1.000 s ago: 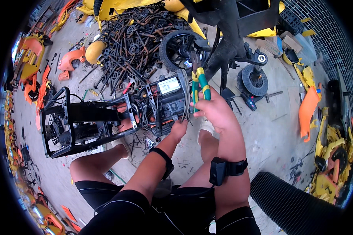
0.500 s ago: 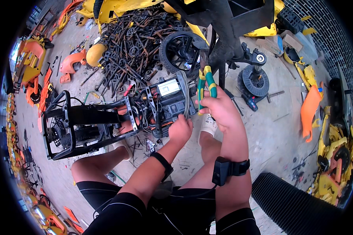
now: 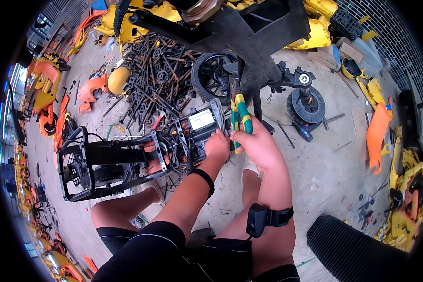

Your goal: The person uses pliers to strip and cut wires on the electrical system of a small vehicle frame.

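Pliers with green-and-yellow handles (image 3: 243, 115) are gripped in my right hand (image 3: 258, 145), their metal jaws pointing away from me beside the black metal column (image 3: 256, 61). Close by on the left, my left hand (image 3: 217, 144) is closed at the right end of a black frame (image 3: 91, 188), next to a box with a white label (image 3: 202, 120) and grey cables (image 3: 216, 107). Whatever its fingers hold is hidden. Loose wires (image 3: 176, 155) run through the frame just left of that hand.
Beyond the frame lie a heap of rusty metal parts (image 3: 162, 75) and a black-rimmed wheel (image 3: 214, 77). To the right are a disc-shaped wheel part (image 3: 308, 105), a power drill (image 3: 303, 131) and an orange panel (image 3: 378, 136). A ribbed black object (image 3: 348, 249) stands near my right leg.
The pliers and my right hand have shifted left and slightly nearer, closer to my left hand. My left hand has moved slightly away from me, and the view has shifted.
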`<control>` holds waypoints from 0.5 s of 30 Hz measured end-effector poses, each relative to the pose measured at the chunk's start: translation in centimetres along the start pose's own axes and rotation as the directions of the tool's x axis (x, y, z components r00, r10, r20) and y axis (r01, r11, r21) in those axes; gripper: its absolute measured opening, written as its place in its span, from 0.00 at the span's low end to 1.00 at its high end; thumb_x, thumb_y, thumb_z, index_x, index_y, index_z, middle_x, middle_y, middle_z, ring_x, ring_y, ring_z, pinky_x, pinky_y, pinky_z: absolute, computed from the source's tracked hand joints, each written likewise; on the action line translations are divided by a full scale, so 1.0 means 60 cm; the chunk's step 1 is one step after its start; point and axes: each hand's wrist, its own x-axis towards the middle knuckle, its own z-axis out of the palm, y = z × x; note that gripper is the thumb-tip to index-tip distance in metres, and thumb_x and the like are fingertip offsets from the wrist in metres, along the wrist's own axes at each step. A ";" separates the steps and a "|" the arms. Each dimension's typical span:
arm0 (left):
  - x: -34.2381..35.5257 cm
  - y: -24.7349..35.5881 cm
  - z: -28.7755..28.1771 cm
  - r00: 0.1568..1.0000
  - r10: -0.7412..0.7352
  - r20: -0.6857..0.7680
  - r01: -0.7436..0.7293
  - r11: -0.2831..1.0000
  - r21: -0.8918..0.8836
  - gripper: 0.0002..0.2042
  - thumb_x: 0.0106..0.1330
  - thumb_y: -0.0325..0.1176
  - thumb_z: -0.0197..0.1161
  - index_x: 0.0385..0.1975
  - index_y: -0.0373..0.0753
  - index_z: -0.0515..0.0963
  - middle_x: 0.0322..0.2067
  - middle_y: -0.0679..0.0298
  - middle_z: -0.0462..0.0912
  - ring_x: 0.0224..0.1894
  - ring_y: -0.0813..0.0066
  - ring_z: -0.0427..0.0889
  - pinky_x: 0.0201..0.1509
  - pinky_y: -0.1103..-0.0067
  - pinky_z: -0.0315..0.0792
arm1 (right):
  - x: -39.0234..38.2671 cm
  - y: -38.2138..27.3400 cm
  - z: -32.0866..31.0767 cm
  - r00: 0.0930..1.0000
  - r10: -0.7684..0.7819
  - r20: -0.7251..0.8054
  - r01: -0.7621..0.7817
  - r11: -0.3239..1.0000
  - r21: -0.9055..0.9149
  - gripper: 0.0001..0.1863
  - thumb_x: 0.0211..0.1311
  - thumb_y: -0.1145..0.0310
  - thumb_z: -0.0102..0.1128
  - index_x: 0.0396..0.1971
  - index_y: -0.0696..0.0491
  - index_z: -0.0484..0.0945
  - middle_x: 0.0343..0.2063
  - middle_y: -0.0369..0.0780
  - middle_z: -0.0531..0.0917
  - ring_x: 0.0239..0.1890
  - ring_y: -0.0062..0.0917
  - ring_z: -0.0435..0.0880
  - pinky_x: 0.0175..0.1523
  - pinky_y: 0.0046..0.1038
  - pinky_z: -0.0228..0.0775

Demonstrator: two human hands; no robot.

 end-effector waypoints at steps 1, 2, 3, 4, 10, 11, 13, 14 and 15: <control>0.000 -0.002 0.004 1.000 0.000 -0.016 0.000 1.000 0.022 0.16 0.74 0.44 0.52 0.44 0.34 0.72 0.42 0.47 0.82 0.44 0.49 0.86 0.45 0.60 0.81 | 0.002 0.002 -0.001 1.000 -0.007 -0.004 0.007 1.000 -0.002 0.22 0.63 0.70 0.63 0.56 0.55 0.74 0.41 0.34 0.81 0.42 0.20 0.80 0.40 0.25 0.72; -0.003 -0.006 0.009 1.000 0.022 -0.015 -0.021 0.999 0.040 0.16 0.73 0.43 0.52 0.44 0.34 0.72 0.42 0.48 0.82 0.44 0.49 0.85 0.45 0.60 0.81 | 0.004 0.005 0.000 1.000 -0.014 -0.006 0.014 1.000 -0.004 0.21 0.63 0.70 0.63 0.56 0.55 0.74 0.40 0.34 0.81 0.42 0.20 0.80 0.40 0.25 0.71; -0.009 0.001 0.000 0.999 0.047 -0.016 -0.046 0.997 0.055 0.15 0.73 0.42 0.52 0.44 0.34 0.73 0.42 0.48 0.82 0.44 0.49 0.85 0.45 0.59 0.81 | 0.004 0.005 -0.001 1.000 -0.024 -0.011 0.024 1.000 -0.009 0.21 0.63 0.70 0.63 0.56 0.55 0.75 0.40 0.34 0.81 0.41 0.20 0.80 0.40 0.25 0.71; -0.013 0.006 -0.007 0.997 0.071 -0.017 -0.070 0.995 0.070 0.14 0.73 0.40 0.52 0.44 0.34 0.73 0.41 0.48 0.82 0.44 0.48 0.85 0.45 0.59 0.81 | 0.005 0.005 -0.002 1.000 -0.018 -0.009 0.018 1.000 -0.007 0.20 0.64 0.70 0.63 0.55 0.55 0.75 0.39 0.34 0.81 0.41 0.20 0.80 0.40 0.25 0.71; -0.008 -0.003 -0.027 0.997 0.066 0.041 -0.063 0.995 -0.072 0.16 0.73 0.44 0.52 0.45 0.35 0.74 0.44 0.47 0.82 0.47 0.48 0.84 0.50 0.58 0.79 | 0.028 0.030 0.001 1.000 -0.012 -0.029 0.010 0.997 -0.071 0.18 0.65 0.70 0.61 0.54 0.56 0.75 0.37 0.35 0.81 0.40 0.20 0.81 0.38 0.24 0.71; -0.010 0.000 -0.032 0.994 0.090 0.066 -0.085 0.993 -0.077 0.17 0.73 0.44 0.52 0.45 0.34 0.74 0.44 0.47 0.82 0.47 0.48 0.84 0.50 0.58 0.79 | 0.030 0.034 0.002 1.000 -0.005 -0.028 0.003 0.997 -0.080 0.18 0.65 0.70 0.61 0.54 0.56 0.75 0.37 0.35 0.81 0.40 0.20 0.81 0.38 0.24 0.71; -0.014 0.009 -0.047 0.990 0.082 0.111 -0.078 0.996 -0.040 0.18 0.73 0.46 0.53 0.48 0.35 0.73 0.46 0.48 0.82 0.48 0.49 0.84 0.51 0.60 0.79 | 0.030 0.031 0.005 1.000 -0.005 -0.021 0.003 0.996 -0.091 0.18 0.65 0.70 0.60 0.54 0.56 0.74 0.37 0.35 0.81 0.40 0.20 0.81 0.38 0.24 0.72; -0.010 0.011 -0.044 0.990 0.078 0.114 -0.075 0.997 -0.029 0.18 0.73 0.46 0.53 0.49 0.35 0.73 0.46 0.48 0.82 0.48 0.49 0.84 0.51 0.60 0.79 | 0.029 0.027 0.008 1.000 -0.011 -0.016 0.009 0.995 -0.095 0.18 0.65 0.69 0.60 0.54 0.56 0.74 0.37 0.35 0.81 0.39 0.21 0.81 0.38 0.24 0.72; -0.006 0.009 -0.040 0.990 0.071 0.119 -0.070 0.997 -0.016 0.18 0.73 0.46 0.53 0.49 0.36 0.73 0.47 0.49 0.82 0.49 0.50 0.84 0.51 0.61 0.79 | 0.029 0.026 0.012 1.000 -0.014 -0.008 0.013 0.995 -0.098 0.18 0.65 0.69 0.61 0.54 0.56 0.74 0.37 0.35 0.81 0.39 0.21 0.81 0.38 0.24 0.72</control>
